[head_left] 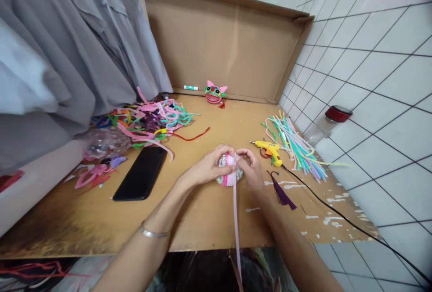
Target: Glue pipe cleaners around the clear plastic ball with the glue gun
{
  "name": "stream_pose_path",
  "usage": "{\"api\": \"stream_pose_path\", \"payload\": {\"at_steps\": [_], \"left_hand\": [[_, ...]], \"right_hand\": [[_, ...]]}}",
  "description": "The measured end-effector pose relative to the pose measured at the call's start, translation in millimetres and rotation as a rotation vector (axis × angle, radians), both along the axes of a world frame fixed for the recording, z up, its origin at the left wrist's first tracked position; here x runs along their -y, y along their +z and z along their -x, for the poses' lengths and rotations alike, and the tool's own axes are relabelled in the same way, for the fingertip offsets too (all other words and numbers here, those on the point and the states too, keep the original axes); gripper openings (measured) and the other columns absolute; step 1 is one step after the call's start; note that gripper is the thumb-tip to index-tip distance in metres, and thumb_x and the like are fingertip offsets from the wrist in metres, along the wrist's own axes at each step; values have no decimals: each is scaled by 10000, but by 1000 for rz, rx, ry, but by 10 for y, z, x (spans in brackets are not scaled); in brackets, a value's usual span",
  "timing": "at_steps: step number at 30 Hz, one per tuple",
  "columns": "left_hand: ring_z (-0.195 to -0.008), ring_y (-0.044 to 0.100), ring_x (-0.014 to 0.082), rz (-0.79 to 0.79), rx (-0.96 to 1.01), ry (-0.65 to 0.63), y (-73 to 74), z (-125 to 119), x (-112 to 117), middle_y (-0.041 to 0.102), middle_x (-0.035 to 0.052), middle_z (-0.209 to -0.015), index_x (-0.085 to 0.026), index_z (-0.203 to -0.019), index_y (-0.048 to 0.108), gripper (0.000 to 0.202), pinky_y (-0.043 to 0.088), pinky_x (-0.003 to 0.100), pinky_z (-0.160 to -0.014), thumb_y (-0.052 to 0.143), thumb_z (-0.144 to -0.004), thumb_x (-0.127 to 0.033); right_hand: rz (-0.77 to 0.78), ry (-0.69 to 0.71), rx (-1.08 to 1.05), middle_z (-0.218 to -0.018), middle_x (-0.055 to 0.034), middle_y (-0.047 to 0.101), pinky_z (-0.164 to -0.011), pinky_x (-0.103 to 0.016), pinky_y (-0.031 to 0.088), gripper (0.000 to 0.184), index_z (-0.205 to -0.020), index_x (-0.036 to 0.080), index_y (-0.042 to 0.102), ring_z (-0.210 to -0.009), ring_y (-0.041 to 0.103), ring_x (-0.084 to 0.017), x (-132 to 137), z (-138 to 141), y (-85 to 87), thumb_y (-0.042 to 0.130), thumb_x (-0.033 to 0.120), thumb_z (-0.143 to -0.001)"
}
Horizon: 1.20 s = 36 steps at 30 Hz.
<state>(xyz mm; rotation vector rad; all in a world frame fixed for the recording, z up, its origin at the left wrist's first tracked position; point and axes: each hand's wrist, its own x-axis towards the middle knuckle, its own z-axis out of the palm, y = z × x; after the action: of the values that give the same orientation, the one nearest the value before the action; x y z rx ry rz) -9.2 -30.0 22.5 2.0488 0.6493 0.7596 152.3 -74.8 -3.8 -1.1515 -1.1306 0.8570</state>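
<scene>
Between my hands, over the middle of the table, is a small round craft piece [224, 180] banded in pink and pale lilac, with a clear, patterned surface at its sides. My left hand [216, 162] grips it from the left, thumb across the front and fingers over the top. On the right, my right hand [249, 166] pinches a pale lilac pipe cleaner [236, 220] against the piece. The pipe cleaner's long free end hangs straight down past the table's front edge. My fingers cover the top of the piece.
A yellow glue gun [268, 149] with a black cord lies right of my hands, near a purple tassel [282, 193] and loose pipe cleaners [297, 143]. At left are a black phone [140, 174] and a tangled pipe-cleaner heap [151, 119]. A lion-head ornament [214, 92] stands at the back.
</scene>
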Motion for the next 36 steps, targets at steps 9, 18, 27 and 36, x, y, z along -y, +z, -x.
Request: {"api": "stream_pose_path", "payload": {"at_steps": [9, 18, 27, 36], "left_hand": [[-984, 564, 194, 3, 18, -10, -56, 7, -25, 577, 63, -1131, -189, -1062, 561, 272, 468, 320, -892, 619, -846, -342], [-995, 562, 195, 2, 4, 2, -43, 4, -20, 582, 62, -1129, -190, -1063, 563, 277, 463, 329, -924, 631, -836, -332], [-990, 560, 192, -15, 25, -5, -65, 0, -20, 579, 63, -1122, -187, -1051, 560, 260, 461, 313, -904, 629, -839, -322], [-934, 554, 181, -18, 13, -4, -29, -4, -5, 583, 51, -1068, -188, -1045, 560, 258, 463, 305, -864, 619, -844, -339]], "right_hand": [[10, -16, -15, -773, 9, 619, -650, -266, 448, 227, -842, 214, 616, -713, 560, -155, -14, 1, 11, 662, 378, -691], [4, -7, -6, -773, 5, 616, -658, -268, 451, 254, -844, 209, 613, -724, 567, -156, -7, -5, 19, 624, 446, -756], [10, -42, 38, -824, -12, 637, -683, -281, 469, 261, -854, 204, 618, -749, 576, -165, -2, 9, 44, 682, 364, -658], [6, -28, 40, -835, -11, 646, -656, -268, 468, 245, -866, 208, 620, -739, 585, -160, 12, 5, 35, 681, 367, -691]]}}
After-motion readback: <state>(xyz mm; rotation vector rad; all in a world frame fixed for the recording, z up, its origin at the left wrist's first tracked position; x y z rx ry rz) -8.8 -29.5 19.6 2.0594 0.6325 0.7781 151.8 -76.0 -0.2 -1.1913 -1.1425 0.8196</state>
